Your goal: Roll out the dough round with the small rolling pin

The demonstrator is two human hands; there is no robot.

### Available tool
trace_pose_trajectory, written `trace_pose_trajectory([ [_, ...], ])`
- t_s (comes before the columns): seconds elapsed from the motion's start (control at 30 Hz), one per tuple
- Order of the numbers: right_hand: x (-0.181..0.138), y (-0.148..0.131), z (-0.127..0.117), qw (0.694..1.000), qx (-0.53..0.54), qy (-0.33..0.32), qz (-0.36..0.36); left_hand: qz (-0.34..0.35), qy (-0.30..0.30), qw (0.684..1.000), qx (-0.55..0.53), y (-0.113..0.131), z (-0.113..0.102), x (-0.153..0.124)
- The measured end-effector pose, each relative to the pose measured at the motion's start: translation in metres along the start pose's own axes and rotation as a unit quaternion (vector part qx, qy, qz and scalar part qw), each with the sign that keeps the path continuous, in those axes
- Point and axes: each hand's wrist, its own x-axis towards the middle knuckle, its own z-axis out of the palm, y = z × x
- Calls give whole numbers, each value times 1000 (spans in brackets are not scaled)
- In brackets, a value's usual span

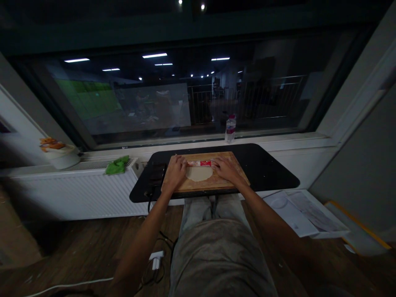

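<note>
A rolling pin (199, 163) with a red and white label lies crosswise over the far part of a flat, pale sheet of dough (199, 174). My left hand (177, 170) is closed over the pin's left end, and my right hand (226, 168) is closed over its right end. Both hands partly hide the pin's ends. Beneath the dough is a wooden board (188, 186), resting on a black tabletop (266, 169).
On the sill behind stands a bottle (230, 130) with a pink cap. Leftward are a dark object (157, 174) with a cable, a green cloth (117, 165) on the radiator (86, 196), and a white bowl (63, 156). An open white box (309, 212) lies low at right.
</note>
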Motion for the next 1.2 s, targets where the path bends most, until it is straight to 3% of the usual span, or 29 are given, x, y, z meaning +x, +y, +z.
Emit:
trace_pose_trajectory([
  [0.13, 3, -3, -5, 1000, -7, 29, 1, 36, -81, 992, 93, 12, -1, -1],
  [0.4, 30, -14, -14, 998, -46, -27, 11, 33, -141, 970, 197, 17, -14, 11],
  [0.67, 39, -24, -9, 998, -37, -40, 43, 23, -128, 969, 211, 7, -10, 23],
  [0.73, 44, -23, -12, 997, -34, -48, 45, 40, -150, 969, 194, 6, -10, 37],
  [0.93, 56, -18, -15, 993, -75, -86, 44, 84, -294, 935, 176, 3, -2, 81],
  [1.2, 73, -2, -3, 989, -66, -85, 103, 68, -283, 943, 163, -2, 8, 88],
])
